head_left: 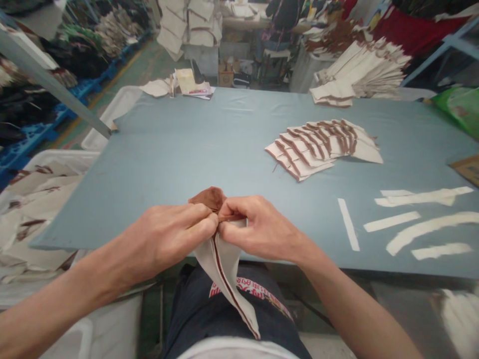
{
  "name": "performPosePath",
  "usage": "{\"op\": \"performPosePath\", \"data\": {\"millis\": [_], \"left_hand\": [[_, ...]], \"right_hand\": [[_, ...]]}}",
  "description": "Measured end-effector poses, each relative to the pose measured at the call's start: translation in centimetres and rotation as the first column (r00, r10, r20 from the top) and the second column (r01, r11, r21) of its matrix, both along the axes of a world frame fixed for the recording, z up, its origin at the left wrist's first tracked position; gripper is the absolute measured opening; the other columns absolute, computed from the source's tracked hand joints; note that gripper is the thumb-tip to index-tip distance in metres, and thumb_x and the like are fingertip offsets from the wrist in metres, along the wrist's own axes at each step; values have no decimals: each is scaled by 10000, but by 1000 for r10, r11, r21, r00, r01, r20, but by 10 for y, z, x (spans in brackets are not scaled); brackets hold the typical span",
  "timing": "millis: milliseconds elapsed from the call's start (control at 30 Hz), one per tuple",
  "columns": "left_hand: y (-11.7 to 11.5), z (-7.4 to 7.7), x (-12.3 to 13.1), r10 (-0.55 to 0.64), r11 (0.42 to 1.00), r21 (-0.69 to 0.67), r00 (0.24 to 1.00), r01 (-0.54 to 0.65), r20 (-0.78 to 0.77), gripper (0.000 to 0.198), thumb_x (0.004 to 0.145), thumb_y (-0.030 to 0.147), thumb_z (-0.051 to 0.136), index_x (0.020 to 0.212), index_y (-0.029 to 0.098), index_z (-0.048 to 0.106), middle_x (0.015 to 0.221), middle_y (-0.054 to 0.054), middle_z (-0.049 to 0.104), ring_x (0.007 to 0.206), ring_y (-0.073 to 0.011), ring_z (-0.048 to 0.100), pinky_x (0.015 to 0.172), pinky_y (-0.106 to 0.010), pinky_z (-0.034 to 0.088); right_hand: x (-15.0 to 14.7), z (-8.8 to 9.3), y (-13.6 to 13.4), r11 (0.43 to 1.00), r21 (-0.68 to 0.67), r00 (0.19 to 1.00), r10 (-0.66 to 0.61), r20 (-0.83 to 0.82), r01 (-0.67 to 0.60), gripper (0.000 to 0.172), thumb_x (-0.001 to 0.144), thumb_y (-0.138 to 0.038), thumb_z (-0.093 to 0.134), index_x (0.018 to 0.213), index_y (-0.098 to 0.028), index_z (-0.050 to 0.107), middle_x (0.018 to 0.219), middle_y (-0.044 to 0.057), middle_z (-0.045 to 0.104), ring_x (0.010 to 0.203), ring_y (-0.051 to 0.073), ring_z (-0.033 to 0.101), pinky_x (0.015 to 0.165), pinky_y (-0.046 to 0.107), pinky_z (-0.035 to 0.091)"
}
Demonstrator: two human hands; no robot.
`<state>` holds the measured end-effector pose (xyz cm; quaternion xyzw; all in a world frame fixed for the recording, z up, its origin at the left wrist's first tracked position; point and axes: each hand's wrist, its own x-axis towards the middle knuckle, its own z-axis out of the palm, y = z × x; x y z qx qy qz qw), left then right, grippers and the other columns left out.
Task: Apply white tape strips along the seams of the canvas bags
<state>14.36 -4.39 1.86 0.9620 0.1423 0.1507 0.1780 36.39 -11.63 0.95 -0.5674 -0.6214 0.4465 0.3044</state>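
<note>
Both of my hands pinch one cream fabric piece [224, 259] with a brown edge strip, at the front edge of the blue-grey table [179, 149]. My left hand [183, 232] grips it from the left, and my right hand [258, 224] from the right, their fingertips almost touching. A brown folded part [209, 198] of the piece sticks up beyond my fingers. Its cream end hangs down over the table edge in front of my dark apron [254, 319]. The fabric between the fingertips is partly hidden.
A fanned pile of cream pieces with brown edges [318, 144] lies at right. Several cream strips [392, 222] lie nearer. Another stack [359, 70] stands at the far edge. A bin of fabric [41, 209] is at left, beside a metal post [56, 75]. A person [282, 25] sits beyond.
</note>
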Motion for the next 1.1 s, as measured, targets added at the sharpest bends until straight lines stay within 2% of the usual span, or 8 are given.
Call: {"op": "performPosePath", "data": {"millis": [100,300,400,567,700,833,967,1100], "left_hand": [[3,-1,-4,-138,979,148,990,138,-12,329,1089,94,361,1010,220,655,888,-42,742,752,-182,697,705,-274,543],[0,4,-8,-162,978,120,985,168,-62,355,1094,94,357,1253,223,647,1092,-75,790,955,-225,755,869,-289,591],[-3,7,-5,-142,980,127,986,152,-85,338,1111,121,373,1283,214,648,1046,-54,785,899,-205,748,860,-269,595],[-4,6,0,-148,956,257,989,142,3,337,1109,114,390,1286,175,670,990,-75,770,834,-203,721,944,-307,595],[-3,0,6,-171,928,340,985,149,35,321,1101,95,396,1258,160,668,977,-86,775,810,-202,718,880,-303,600],[-4,-6,12,-152,959,256,982,119,114,266,1111,123,434,1255,185,649,1049,-88,806,882,-190,762,836,-268,600],[-9,0,14,-38,996,89,980,20,197,170,1051,90,553,1139,216,627,982,-22,813,823,-134,774,786,-201,572],[-8,17,14,25,1000,-10,994,-24,109,97,1039,145,577,1077,217,630,877,32,767,707,-104,725,693,-180,520]], "right_hand": [[0,-5,2,993,-115,981,14,-194,-37,47,759,-233,589,726,-201,595,689,-55,546,657,116,482,593,246,343],[1,-13,-2,961,-228,863,19,-505,-155,63,754,-245,620,747,-193,584,660,-81,457,602,89,368,556,234,298],[3,-13,-4,951,-243,789,1,-614,-191,144,762,-306,665,750,-196,573,653,-79,455,590,88,349,542,232,282],[6,-16,0,964,-183,717,9,-697,-191,217,789,-392,642,737,-185,600,641,-64,439,600,102,364,565,243,307],[9,-14,2,958,-231,772,-19,-635,-167,173,753,-358,593,689,-201,558,624,-67,416,581,97,337,546,243,289],[11,-3,-3,960,-253,852,-29,-522,-122,153,755,-352,583,721,-205,556,636,-63,461,576,94,365,518,228,288],[11,10,-11,999,-31,954,-7,-299,-3,65,746,-228,541,684,-208,541,613,-63,447,579,94,385,517,218,291],[14,11,-15,968,252,992,52,-112,-23,75,754,-153,523,719,-198,571,611,-65,485,559,84,413,555,218,319]]}}
